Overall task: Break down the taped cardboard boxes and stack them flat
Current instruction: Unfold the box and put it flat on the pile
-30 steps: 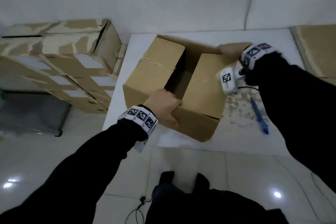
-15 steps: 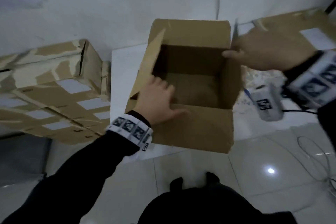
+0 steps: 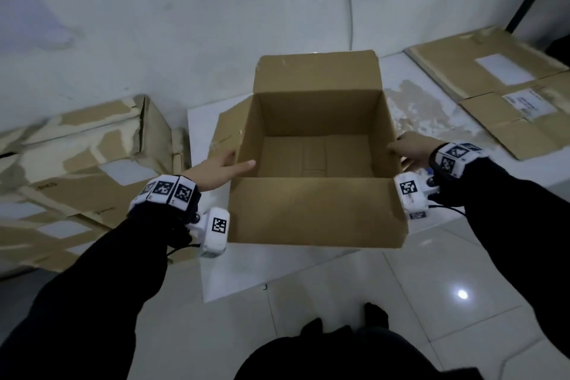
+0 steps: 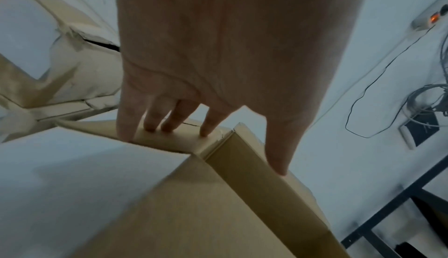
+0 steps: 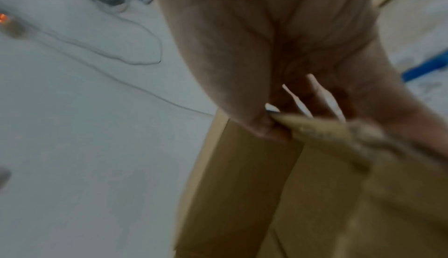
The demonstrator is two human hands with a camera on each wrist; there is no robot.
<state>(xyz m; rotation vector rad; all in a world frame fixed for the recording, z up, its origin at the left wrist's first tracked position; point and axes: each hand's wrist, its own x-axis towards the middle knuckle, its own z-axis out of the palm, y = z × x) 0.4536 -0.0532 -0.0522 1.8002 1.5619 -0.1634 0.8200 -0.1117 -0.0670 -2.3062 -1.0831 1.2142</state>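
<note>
A brown cardboard box [image 3: 314,213] stands top-open on the white table [image 3: 203,120], its far flap upright and its near flap hanging toward me. My left hand [image 3: 222,170] lies at the box's left rim. In the left wrist view its straight fingers [image 4: 167,120] press the left flap [image 4: 169,139] outward and the thumb rests on the rim. My right hand [image 3: 413,151] is at the right wall. The blurred right wrist view shows that hand [image 5: 266,41] pinching the right flap's edge [image 5: 327,137] between thumb and fingers.
A stack of taped boxes [image 3: 77,163] stands left of the table. Flattened cardboard [image 3: 509,92] with white labels lies on the table's right part. A blue pen [image 5: 426,66] lies near my right hand. Cables [image 4: 424,105] and a black metal frame [image 4: 387,214] are on the tiled floor.
The box's top flaps have been spread open. My left hand slid from the near wall to the left flap. My right hand came down from the far right corner to the right flap.
</note>
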